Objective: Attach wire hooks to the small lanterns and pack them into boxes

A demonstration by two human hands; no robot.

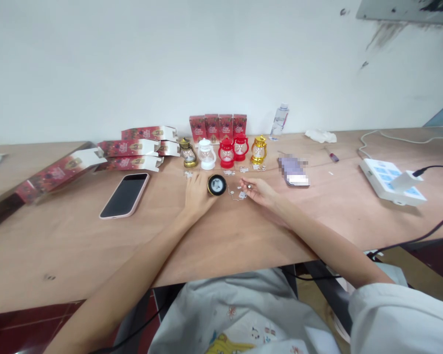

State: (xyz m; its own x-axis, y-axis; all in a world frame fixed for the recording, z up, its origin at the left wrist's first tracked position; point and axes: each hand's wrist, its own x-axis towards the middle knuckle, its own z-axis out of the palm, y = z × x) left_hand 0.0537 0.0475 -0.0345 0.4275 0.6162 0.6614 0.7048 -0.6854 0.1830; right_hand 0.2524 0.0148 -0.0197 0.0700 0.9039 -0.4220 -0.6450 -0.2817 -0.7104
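Note:
My left hand (197,192) is closed around a small black round lantern part (216,185) lying on its side on the wooden table (77,241). My right hand (258,190) pinches a tiny metal piece beside a small wired part (239,195) that rests on the table. Behind both hands stands a row of toy lanterns: a bronze lantern (188,153), a white lantern (206,154), two red lanterns (232,150) and a gold lantern (259,150). Small loose bits (243,169) lie in front of them.
Several red boxes (217,126) stand behind the lanterns; flattened red boxes (133,147) lie at the left. A pink-cased phone (124,195) lies left of my hand. A water bottle (279,121), screwdriver (331,155), blurred item (294,170) and white power strip (391,181) sit right.

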